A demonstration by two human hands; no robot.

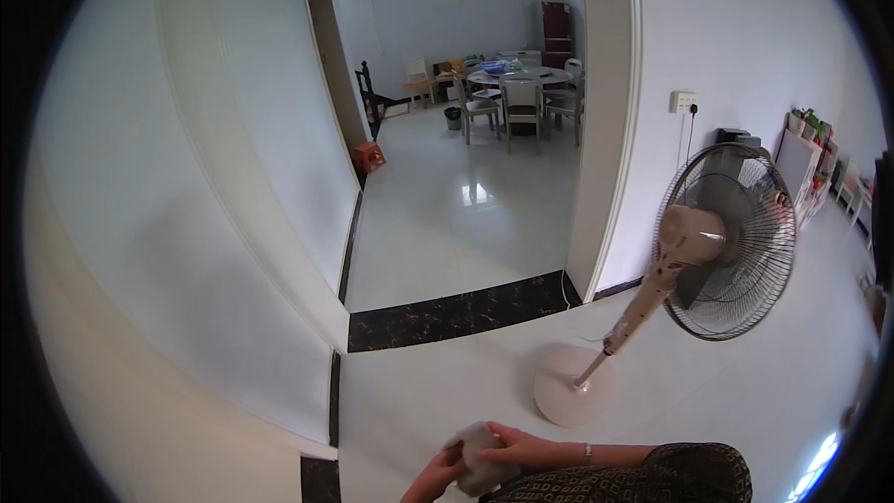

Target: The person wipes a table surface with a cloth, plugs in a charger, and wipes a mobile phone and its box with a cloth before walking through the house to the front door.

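Observation:
At the bottom of the view both hands grip a crumpled pale grey bundle [480, 457], which looks like a cloth. My left hand [438, 473] holds it from the left, with its fingers partly hidden behind the folds. From the right, my right hand [522, 448] presses its fingers onto the bundle, and a bracelet circles that wrist. A dark patterned sleeve [698, 468] covers the upper right arm. Just beyond my hands stands a pink pedestal fan [695, 234] on its round base [559, 391].
A black marbled threshold [454, 314] crosses the doorway ahead. A white wall [272, 251] runs along the left. The fan's plug sits in a wall socket [684, 102]. Beyond are an orange stool [369, 156], a waste bin [453, 118], a round table [559, 76] with chairs, and a red refrigerator [557, 35].

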